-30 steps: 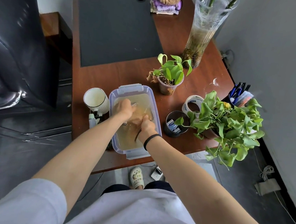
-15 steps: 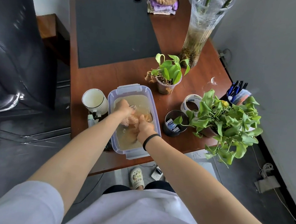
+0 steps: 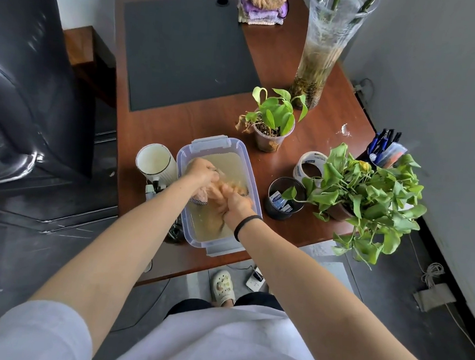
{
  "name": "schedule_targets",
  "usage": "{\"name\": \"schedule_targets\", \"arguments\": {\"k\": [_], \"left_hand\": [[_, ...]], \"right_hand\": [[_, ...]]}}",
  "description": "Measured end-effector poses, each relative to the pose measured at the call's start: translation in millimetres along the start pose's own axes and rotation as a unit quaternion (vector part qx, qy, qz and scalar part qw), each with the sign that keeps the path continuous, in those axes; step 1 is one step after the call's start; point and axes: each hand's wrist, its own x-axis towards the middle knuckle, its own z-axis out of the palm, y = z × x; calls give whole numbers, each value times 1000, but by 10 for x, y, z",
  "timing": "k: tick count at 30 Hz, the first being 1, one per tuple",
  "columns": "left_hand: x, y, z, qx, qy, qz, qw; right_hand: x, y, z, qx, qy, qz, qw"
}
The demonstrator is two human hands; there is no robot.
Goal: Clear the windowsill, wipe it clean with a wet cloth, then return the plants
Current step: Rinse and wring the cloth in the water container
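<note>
We find a clear plastic tub [image 3: 181,176] near the front edge of the counter [image 3: 178,125], holding murky, yellowish water. Beside it on the left stands a white cup [image 3: 156,163]; what is in it we cannot tell. To the right, a black mesh cup [image 3: 283,208] holds small blue-and-white packets, and a pen holder [image 3: 384,153] at the counter's right edge is full of blue and black pens. A tall glass vase [image 3: 321,50] carries green stems in cloudy water with a dark layer at the bottom. A small plant [image 3: 272,120] sits in a clear cup behind the tub, and a big leafy plant [image 3: 370,194] spreads over the right corner, next to a roll of tape [image 3: 309,163].

The wet cloth [image 3: 216,191], pale orange, is bunched up over the tub between the two hands. The left grip [image 3: 200,168] is closed round its far end and the right grip [image 3: 236,205] is curled round its near end, the two almost touching.

The counter is reddish-brown wood with a dark mat [image 3: 189,50] on it. A grey wall [image 3: 434,81] runs along the right, and a black chair [image 3: 27,80] stands at the left.
</note>
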Motion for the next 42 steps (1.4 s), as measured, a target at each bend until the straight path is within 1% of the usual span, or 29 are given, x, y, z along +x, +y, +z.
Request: {"name": "schedule_targets", "arguments": {"k": [2,4,6,8,10,12,16,20,24,26,28,30,33,38,39,42], "left_hand": [[-6,10,18,-12,42,1,999],[-11,2,44,-2,62,5,998],[-42,5,55,11,73,7,997],[-45,19,26,16,55,5,998],[-61,47,-27,8,18,-1,1000],[-69,63,-68,6,-7,2,1000],[-94,63,-95,-28,-10,0,1000],[-148,79,-79,-9,26,25,999],[-192,78,-15,14,20,41,999],[-176,66,-20,13,20,47,999],[-159,47,-52,20,19,49,998],[-120,37,-84,28,1,45,999],[-119,41,-86,22,-33,35,999],[-129,11,-47,-2,49,43,998],[-123,3,-34,0,52,47,997],[-135,-6,-30,16,56,52,997]], "right_hand": [[-34,-40,-1,-3,0,-1,1000],[1,-68,-16,-5,-2,0,1000],[21,-75,-34,10,1,20,1000],[-49,-55,-33,10,-14,28,999],[-18,-8,-24,10,-37,29,999],[92,38,-22,-20,-57,6,998],[62,-36,-62,-37,-67,-27,997],[68,-44,-65,-38,-39,-2,999],[86,-89,-55,-12,-6,14,1000],[131,-72,-48,-4,-23,-2,1000],[144,-26,-40,0,-59,-24,998],[260,46,-29,6,-92,-38,995],[327,76,-15,10,-96,-35,995],[290,31,4,15,-72,-33,997],[293,29,3,12,-58,-33,998],[335,67,22,14,-49,-31,998]]}}
